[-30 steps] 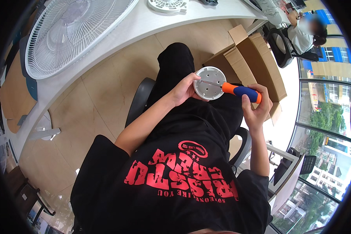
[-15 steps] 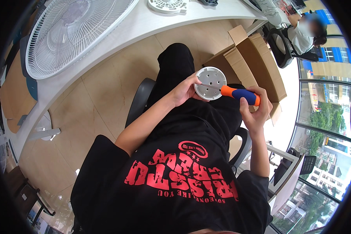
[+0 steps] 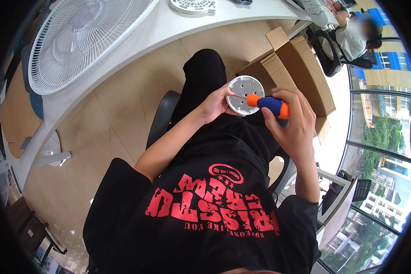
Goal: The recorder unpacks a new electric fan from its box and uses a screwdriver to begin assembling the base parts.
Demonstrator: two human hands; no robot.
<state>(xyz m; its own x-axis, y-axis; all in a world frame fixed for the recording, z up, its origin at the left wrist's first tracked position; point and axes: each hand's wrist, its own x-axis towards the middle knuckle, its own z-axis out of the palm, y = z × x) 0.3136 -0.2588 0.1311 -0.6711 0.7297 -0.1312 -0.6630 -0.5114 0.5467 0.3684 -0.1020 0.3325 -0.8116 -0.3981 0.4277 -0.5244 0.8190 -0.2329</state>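
Above my lap, my left hand (image 3: 217, 104) grips the near-left rim of a round white plastic part (image 3: 245, 84), a shallow cup with several holes in its face. In my right hand (image 3: 297, 119) is a screwdriver with an orange and blue handle (image 3: 270, 106). Its thin shaft points left across the face of the round part, with the tip close to my left thumb. Whether the tip sits in a hole or on a screw, I cannot tell. My right fingers wrap the back end of the handle.
A white fan grille (image 3: 86, 41) lies on the curved white table (image 3: 187, 20) to the left. Another white slotted part (image 3: 194, 5) rests at its far edge. An open cardboard box (image 3: 301, 68) stands beyond my right hand. A seated person (image 3: 351, 41) is at the far right, near windows.
My right hand and the screwdriver have moved left, bringing the handle over the right edge of the round part. My left hand and the part have barely shifted.
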